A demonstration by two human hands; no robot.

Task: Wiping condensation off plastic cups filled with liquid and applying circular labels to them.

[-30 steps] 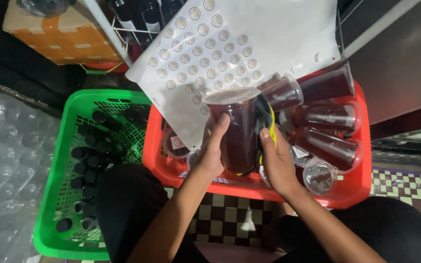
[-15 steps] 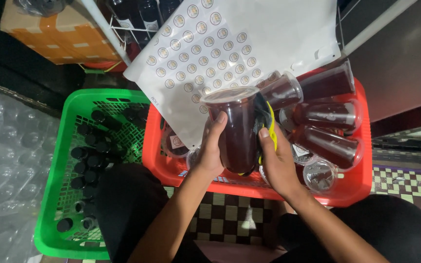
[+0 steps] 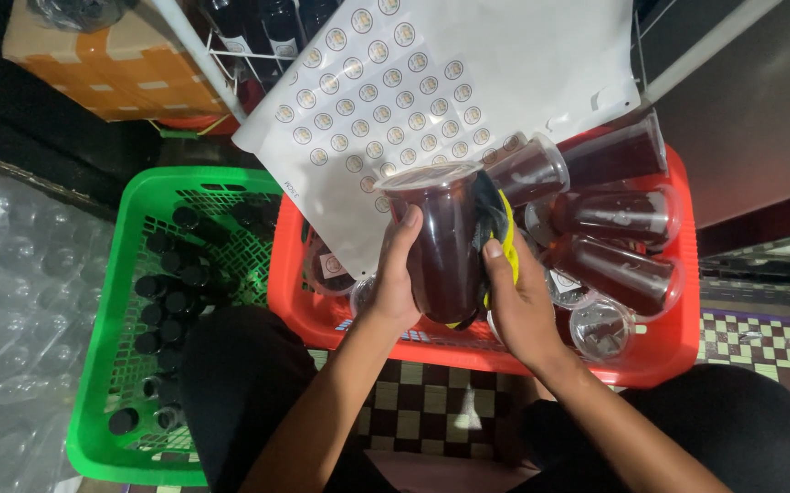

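- Centre frame: left hand (image 3: 393,283) and right hand (image 3: 521,306) both clasp a sealed cup of dark drink (image 3: 445,242) above the red basket (image 3: 678,351).
- Sticker sheet (image 3: 431,82) lies upper centre; labelling looks underway.
- Next calls for freeing one hand to peel.

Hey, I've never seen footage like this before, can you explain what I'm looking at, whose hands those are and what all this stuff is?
This is one view from a camera worn on a person's head, looking down at their own two bare hands; no machine is involved. The left hand and the right hand hold a sealed plastic cup of dark drink between them, over a red basket. More filled cups lie on their sides in that basket. A white sheet of round stickers leans over its far edge. To the left sits a green basket with dark bottles. Something yellow and black sits behind the held cup; I cannot tell what.
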